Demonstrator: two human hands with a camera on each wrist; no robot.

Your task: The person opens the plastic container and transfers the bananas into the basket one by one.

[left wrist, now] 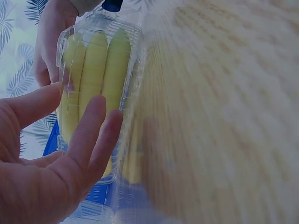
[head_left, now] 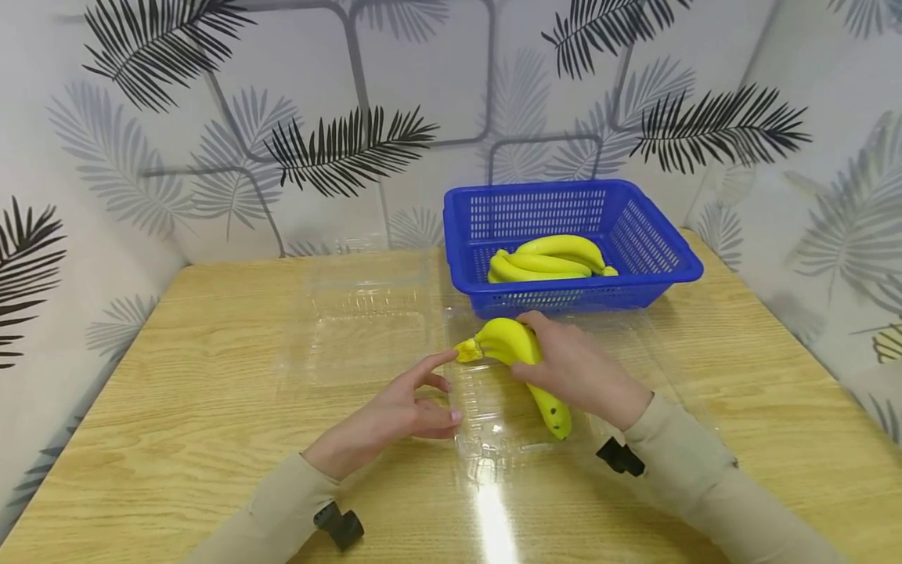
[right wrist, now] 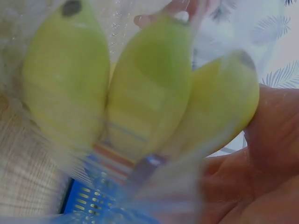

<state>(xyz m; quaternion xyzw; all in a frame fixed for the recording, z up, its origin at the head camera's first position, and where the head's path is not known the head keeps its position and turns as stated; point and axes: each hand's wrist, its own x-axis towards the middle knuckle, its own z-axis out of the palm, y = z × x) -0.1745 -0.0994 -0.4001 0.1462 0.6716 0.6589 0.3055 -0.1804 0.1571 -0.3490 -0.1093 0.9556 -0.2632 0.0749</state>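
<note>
A bunch of yellow bananas (head_left: pixel 553 403) lies in the right half of a clear plastic clamshell box (head_left: pixel 479 435), its stem end toward the left. My right hand (head_left: pixel 581 368) grips the bunch from above and the right side. In the right wrist view, several banana tips (right wrist: pixel 149 88) show through the clear plastic beside that palm. At the box's left side is my left hand (head_left: pixel 405 407), its index fingertip right at the stem end. Its loosely extended fingers (left wrist: pixel 88 126) lie along the outside of the box wall in the left wrist view.
Behind the box stands a blue plastic basket (head_left: pixel 578 294) with another bunch of bananas (head_left: pixel 543 265) in it. Another clear plastic tray section (head_left: pixel 369 345) lies on the wooden table (head_left: pixel 190 407) at left. A leaf-patterned wall (head_left: pixel 437 86) closes off the back.
</note>
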